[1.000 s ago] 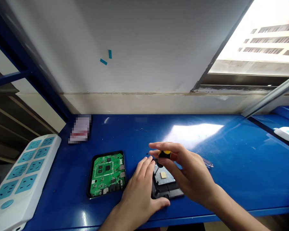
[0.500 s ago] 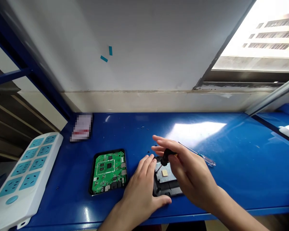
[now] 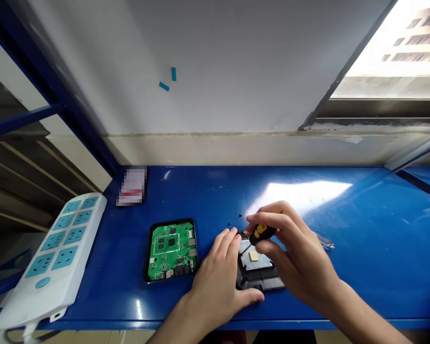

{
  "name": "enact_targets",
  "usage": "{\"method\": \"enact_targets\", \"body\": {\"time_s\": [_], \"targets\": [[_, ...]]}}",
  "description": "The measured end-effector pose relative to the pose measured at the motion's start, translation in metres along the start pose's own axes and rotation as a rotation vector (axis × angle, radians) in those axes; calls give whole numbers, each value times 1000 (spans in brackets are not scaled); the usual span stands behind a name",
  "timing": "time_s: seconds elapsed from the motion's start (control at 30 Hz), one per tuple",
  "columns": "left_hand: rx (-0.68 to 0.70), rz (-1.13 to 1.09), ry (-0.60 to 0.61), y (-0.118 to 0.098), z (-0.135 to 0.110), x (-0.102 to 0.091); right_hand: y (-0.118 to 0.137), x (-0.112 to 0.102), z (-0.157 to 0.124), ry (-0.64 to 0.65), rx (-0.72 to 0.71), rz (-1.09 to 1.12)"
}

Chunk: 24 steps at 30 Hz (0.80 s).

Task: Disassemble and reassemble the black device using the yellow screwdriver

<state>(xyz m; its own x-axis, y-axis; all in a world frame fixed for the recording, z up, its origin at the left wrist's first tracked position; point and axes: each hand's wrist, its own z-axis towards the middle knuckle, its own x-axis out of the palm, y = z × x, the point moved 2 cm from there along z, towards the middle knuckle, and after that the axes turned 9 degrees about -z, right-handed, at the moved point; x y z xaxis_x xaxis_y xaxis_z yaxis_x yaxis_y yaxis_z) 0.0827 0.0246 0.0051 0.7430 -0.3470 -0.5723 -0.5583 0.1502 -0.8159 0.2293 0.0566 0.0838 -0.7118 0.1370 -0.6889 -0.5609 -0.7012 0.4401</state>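
My left hand (image 3: 218, 272) braces the black plastic case half (image 3: 268, 284), fingers over its left rim and thumb along its front edge. Set in that case is a grey metal plate (image 3: 263, 262) with a small cream pad (image 3: 253, 256). In my right hand (image 3: 301, 253) is a short black and yellow screwdriver (image 3: 261, 234), gripped by thumb and fingers. It tilts, and its tip meets the plate's left side near a corner; whether a screw sits there is hard to see. To the left lies a green circuit board (image 3: 172, 255) in a black tray-like case half.
A few tiny dark screws (image 3: 240, 215) lie behind my hands. Partly behind my right hand is a clear-handled screwdriver (image 3: 324, 240). A white power strip (image 3: 62, 243) stands at left, with a blurred-out packet (image 3: 132, 186) at the blue table's (image 3: 186, 193) back.
My right fingers have curled from stretched out to wrapped closer round the screwdriver handle, whose yellow parts now show. The whole view has shifted slightly. My left hand stays on the case half.
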Motion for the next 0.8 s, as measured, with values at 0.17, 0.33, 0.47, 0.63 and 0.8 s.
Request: {"method": "enact_targets", "body": {"time_s": [0.17,0.33,0.47,0.63,0.8], "targets": [[0,-7,1,1,1,0,5,0,2,-16,54,27],[17,-22,-22,4,0,1,10,-4,6,-70,0,-147],[16,-33,-20,3,-1,-1,11,-4,3,-120,-14,-226],[-18,5,13,2,0,-1,6,-2,-2,-89,82,-175],[-26,19,22,0,0,-1,6,-3,1,-104,46,-128]]}}
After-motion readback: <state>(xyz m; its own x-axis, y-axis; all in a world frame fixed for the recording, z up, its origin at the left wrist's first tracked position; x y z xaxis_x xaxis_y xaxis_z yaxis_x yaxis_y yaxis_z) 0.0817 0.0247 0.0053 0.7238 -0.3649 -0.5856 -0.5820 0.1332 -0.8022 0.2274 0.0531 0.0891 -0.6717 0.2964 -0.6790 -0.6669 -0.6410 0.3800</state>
